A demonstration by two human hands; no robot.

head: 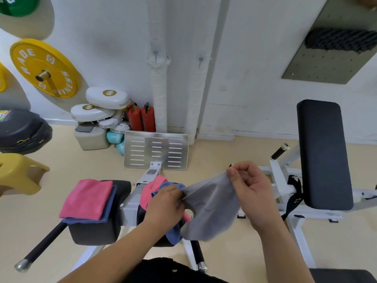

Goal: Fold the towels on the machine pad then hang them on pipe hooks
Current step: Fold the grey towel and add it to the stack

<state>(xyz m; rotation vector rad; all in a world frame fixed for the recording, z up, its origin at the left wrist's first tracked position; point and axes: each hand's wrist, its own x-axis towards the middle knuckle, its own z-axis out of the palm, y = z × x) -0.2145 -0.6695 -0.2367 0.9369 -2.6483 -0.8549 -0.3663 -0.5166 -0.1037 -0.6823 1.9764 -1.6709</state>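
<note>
A grey towel (210,209) hangs in the air between my hands. My right hand (247,188) pinches its upper right corner. My left hand (165,205) grips its left edge, just above a loose heap of a pink towel (151,187) and a blue towel (173,235) on the right machine pad. On the left black pad (95,231) lie a folded pink towel (86,198) and, under it, a folded blue towel (110,203). Two white wrapped pipes (160,86) run up the wall, each with a small hook (155,54) on it.
A slotted metal footplate (156,151) stands ahead on the machine's white frame. A long black back pad (324,154) is at the right. White boxing pads, red extinguishers, a yellow weight plate (43,67) and a yellow stool (19,172) fill the left side.
</note>
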